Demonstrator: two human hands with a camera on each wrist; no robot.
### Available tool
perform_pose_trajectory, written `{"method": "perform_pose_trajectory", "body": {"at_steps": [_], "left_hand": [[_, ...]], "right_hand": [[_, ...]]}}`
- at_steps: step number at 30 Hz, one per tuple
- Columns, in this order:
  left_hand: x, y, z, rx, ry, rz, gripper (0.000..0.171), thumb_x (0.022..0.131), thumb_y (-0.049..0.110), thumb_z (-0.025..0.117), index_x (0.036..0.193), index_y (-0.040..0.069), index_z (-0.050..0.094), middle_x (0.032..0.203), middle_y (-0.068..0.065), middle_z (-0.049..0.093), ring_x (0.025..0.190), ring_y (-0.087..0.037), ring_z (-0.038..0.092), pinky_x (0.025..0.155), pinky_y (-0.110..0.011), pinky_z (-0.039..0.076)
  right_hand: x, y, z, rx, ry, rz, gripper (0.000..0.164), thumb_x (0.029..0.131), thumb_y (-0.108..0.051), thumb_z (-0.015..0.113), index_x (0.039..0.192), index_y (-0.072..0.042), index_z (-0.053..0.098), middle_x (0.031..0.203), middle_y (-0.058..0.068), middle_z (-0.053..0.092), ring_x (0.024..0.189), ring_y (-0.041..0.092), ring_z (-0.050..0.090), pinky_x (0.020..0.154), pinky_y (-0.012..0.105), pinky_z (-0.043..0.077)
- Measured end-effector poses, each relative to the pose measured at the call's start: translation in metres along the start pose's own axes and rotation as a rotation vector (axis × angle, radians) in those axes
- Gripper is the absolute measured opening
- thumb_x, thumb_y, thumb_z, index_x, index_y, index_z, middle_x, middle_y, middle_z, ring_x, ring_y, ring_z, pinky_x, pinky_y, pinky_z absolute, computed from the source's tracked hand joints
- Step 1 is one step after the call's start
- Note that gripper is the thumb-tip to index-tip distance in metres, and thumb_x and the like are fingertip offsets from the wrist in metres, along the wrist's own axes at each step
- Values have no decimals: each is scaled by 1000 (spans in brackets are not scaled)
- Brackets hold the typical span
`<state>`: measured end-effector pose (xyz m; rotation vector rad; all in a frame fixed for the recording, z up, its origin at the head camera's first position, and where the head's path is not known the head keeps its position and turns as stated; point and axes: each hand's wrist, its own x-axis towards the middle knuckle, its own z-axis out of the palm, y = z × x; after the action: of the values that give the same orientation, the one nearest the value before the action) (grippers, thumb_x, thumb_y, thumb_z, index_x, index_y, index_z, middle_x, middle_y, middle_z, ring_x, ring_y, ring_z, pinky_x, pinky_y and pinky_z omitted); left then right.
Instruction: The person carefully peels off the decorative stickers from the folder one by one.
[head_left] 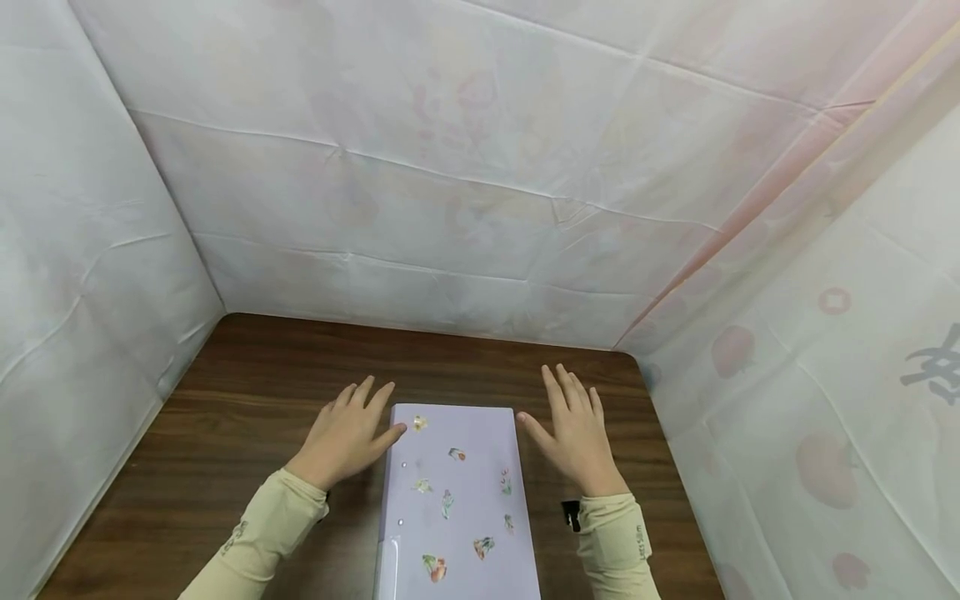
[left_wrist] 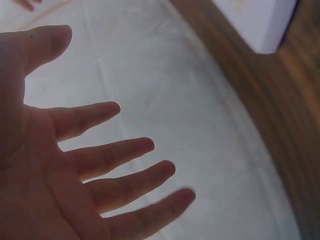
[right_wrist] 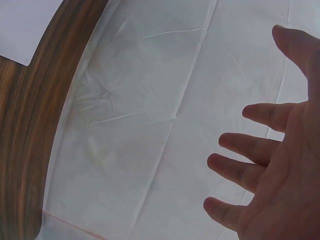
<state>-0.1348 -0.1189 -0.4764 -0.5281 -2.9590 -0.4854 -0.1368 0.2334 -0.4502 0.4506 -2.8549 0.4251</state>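
Note:
A lavender binder (head_left: 468, 492) with flower stickers and two small rivets near its left side lies closed, its near end cut off by the bottom of the head view. Off its far left corner is my left hand (head_left: 343, 437), fingers spread; the thumb overlaps the binder's edge in that view. My right hand (head_left: 577, 437) is at the far right corner, fingers extended, thumb pointing toward the binder. Both palms look empty in the wrist views, where the left hand (left_wrist: 65, 165) and right hand (right_wrist: 280, 165) appear well above the tabletop. A corner of the binder (left_wrist: 257, 25) shows beyond the left hand.
The dark wood-grain table (head_left: 247, 392) has rounded far corners. Pale printed cloth (head_left: 450, 208) hangs behind it and along both sides. A small black piece (head_left: 572, 515) shows beside the right sleeve cuff.

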Motion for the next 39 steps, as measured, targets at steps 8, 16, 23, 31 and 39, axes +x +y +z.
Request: {"method": "perform_pose_trajectory", "body": {"at_steps": [8, 16, 23, 31, 39], "left_hand": [[-1, -10, 33, -80, -75, -18, 69, 97, 49, 62, 145, 1, 49, 139, -31, 49, 122, -52, 51, 85, -63, 51], [-8, -21, 84, -169, -162, -109, 66, 97, 47, 62, 143, 0, 50, 136, -27, 54, 121, -46, 54, 90, -62, 49], [-14, -24, 105, -200, -143, -132, 61, 95, 39, 68, 138, -2, 55, 130, -27, 57, 117, -45, 56, 89, -60, 50], [-19, -26, 114, -214, -152, -122, 60, 93, 32, 72, 138, -3, 55, 132, -29, 55, 119, -46, 55, 91, -59, 49], [-20, -28, 119, -262, -155, -130, 60, 92, 30, 73, 139, -3, 54, 135, -29, 53, 123, -47, 52, 96, -60, 46]], "right_hand": [[-1, 1, 2, 8, 16, -8, 81, 96, -50, 62, 158, -10, 30, 158, 21, 31, 145, 40, 27, 114, 66, 13], [-2, -1, 6, 23, 3, -12, 80, 97, -57, 56, 158, -11, 30, 159, 19, 29, 146, 38, 26, 115, 65, 13], [-2, -1, 9, 24, 1, -18, 81, 97, -58, 56, 158, -11, 31, 159, 18, 29, 146, 38, 26, 114, 66, 14], [-2, -4, 12, 39, -19, -27, 78, 97, -56, 57, 156, -9, 35, 157, 19, 33, 145, 38, 28, 115, 64, 16], [1, -9, 41, 19, 26, -157, 50, 93, -33, 73, 131, -4, 61, 130, 18, 61, 123, 36, 55, 107, 60, 37]]}}
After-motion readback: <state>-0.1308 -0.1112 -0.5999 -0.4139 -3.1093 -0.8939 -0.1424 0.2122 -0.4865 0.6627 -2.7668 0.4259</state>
